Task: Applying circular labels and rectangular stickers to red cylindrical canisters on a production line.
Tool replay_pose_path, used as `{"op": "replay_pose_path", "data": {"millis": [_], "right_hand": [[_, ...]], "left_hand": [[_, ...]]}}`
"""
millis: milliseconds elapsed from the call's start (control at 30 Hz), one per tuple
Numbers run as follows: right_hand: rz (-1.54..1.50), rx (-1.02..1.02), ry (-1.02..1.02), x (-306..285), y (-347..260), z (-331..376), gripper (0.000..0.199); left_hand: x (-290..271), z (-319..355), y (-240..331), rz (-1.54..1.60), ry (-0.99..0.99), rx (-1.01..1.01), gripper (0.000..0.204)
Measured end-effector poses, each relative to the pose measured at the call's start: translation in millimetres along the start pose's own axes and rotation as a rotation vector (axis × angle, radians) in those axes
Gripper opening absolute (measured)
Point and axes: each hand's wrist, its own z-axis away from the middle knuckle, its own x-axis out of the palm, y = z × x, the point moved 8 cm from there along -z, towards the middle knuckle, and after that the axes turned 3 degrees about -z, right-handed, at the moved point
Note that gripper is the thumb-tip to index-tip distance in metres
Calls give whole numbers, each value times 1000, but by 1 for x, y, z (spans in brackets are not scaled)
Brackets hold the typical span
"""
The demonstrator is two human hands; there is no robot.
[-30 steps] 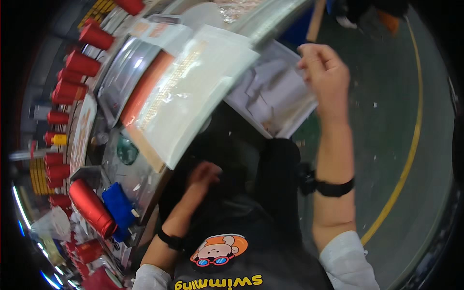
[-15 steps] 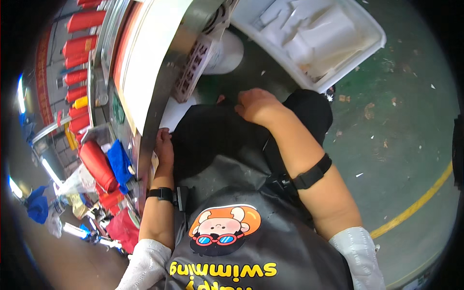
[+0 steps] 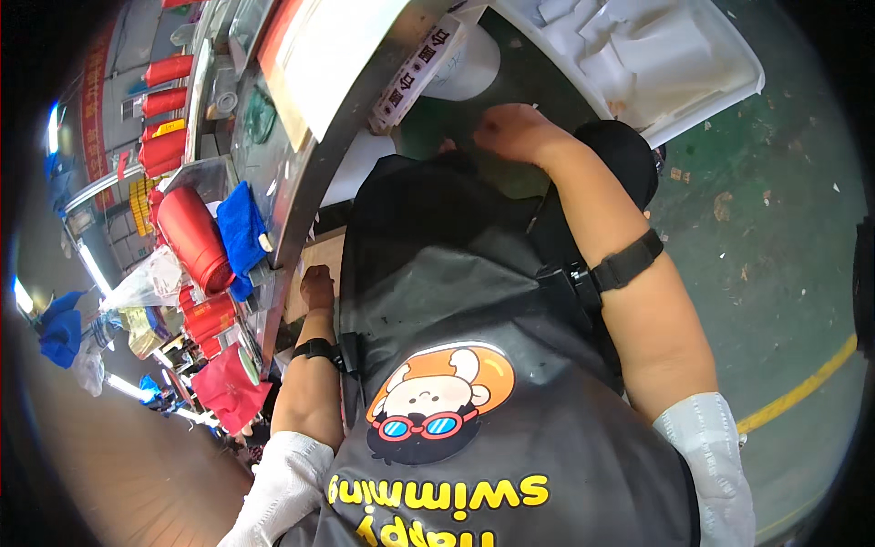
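Note:
My left hand (image 3: 317,286) is down beside the table's edge, its fingers curled in like a fist. It is next to a light-brown panel (image 3: 321,253) below the tabletop; whatever the fingers may hold is hidden. My right hand (image 3: 518,133) is beyond the black apron (image 3: 428,264) on my lap, close to my right knee. Its fingers bend down and inward, and I cannot see what lies in them. A small skin-coloured tip (image 3: 447,146) shows left of it, too little to identify. Both forearms wear black straps.
At left, a metal-edged table (image 3: 296,196) carries white sheets (image 3: 319,59), a red roll (image 3: 193,239) and a blue cloth (image 3: 239,228). Ahead stand a white bucket (image 3: 469,68) and a white bin (image 3: 679,128) of paper scraps. Scraps dot the green floor (image 3: 766,273).
My left hand has come back from the white surface under the table toward me, its fingers more curled. The view has shifted. My right hand stays near the knee.

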Motion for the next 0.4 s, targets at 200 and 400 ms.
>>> {"op": "replay_pose_path", "data": {"millis": [200,400], "right_hand": [[147,62,104,5,-4,8,35],[319,188,45,4,-28,51,39]], "left_hand": [[16,-42,-9,284,238,33,24],[-5,-43,32,314,237,-100,30]]}}
